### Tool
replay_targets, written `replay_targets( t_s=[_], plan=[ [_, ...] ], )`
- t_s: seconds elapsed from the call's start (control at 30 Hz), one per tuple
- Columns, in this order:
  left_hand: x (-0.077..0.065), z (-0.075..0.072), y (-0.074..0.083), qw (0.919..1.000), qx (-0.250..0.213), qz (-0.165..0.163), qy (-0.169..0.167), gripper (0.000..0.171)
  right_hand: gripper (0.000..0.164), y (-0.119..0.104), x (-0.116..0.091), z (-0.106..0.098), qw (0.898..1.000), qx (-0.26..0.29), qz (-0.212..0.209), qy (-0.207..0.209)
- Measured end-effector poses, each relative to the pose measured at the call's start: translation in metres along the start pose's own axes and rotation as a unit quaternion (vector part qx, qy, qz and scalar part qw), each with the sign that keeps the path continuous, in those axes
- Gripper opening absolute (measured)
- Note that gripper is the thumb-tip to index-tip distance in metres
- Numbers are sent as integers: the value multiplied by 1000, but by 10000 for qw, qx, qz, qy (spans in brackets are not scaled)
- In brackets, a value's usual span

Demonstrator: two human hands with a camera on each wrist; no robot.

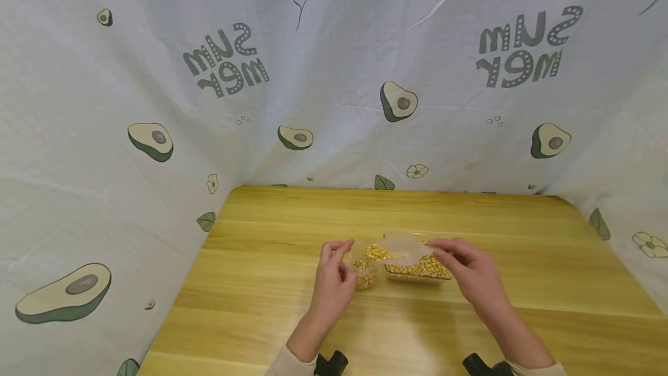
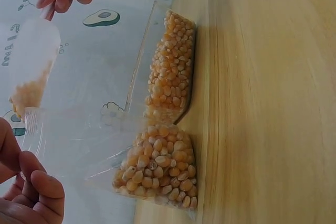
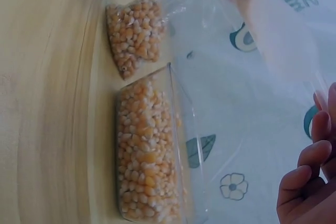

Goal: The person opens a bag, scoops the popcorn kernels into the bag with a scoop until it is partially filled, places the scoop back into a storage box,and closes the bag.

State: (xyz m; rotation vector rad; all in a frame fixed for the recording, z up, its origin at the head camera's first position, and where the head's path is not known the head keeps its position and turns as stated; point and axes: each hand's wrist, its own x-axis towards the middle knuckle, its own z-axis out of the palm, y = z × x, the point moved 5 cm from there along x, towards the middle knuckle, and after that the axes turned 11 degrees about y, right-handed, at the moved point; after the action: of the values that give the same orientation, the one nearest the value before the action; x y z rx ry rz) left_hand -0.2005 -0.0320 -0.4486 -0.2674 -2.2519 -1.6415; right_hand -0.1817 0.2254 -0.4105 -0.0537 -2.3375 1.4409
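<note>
My left hand (image 1: 333, 283) pinches the upper edge of a clear plastic bag (image 2: 163, 169), which stands on the table with corn kernels in its bottom. In my right hand (image 1: 475, 271) is the handle of a whitish translucent scoop (image 1: 406, 248). The scoop carries kernels at its front and tilts toward the bag, its tip at the bag's mouth. Right beside the bag, under the scoop, sits a clear rectangular container (image 1: 417, 278) holding many corn kernels (image 3: 144, 166). Part of the container is hidden behind the scoop in the head view.
A wooden table (image 1: 250, 306) lies beneath everything. White sheeting (image 1: 334, 62) printed with avocados, leaves and lettering rises behind the table and along both sides. Black wrist mounts (image 1: 331, 363) show at the bottom of the head view.
</note>
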Motion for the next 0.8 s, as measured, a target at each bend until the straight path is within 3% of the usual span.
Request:
replay_targets(
  t_s=[0.37,0.57,0.8],
  plan=[
    [-1,4,0,10000,-22,72,0,57,18,-21,1,2,9889,-609,-1332,256],
    [-1,4,3,9999,-59,101,18,56,21,-31,-1,0,9815,-658,-1774,277],
    [-2,4,3,9999,23,121,73,57,22,-37,-3,-3,9752,-854,-2014,337]
  ],
)
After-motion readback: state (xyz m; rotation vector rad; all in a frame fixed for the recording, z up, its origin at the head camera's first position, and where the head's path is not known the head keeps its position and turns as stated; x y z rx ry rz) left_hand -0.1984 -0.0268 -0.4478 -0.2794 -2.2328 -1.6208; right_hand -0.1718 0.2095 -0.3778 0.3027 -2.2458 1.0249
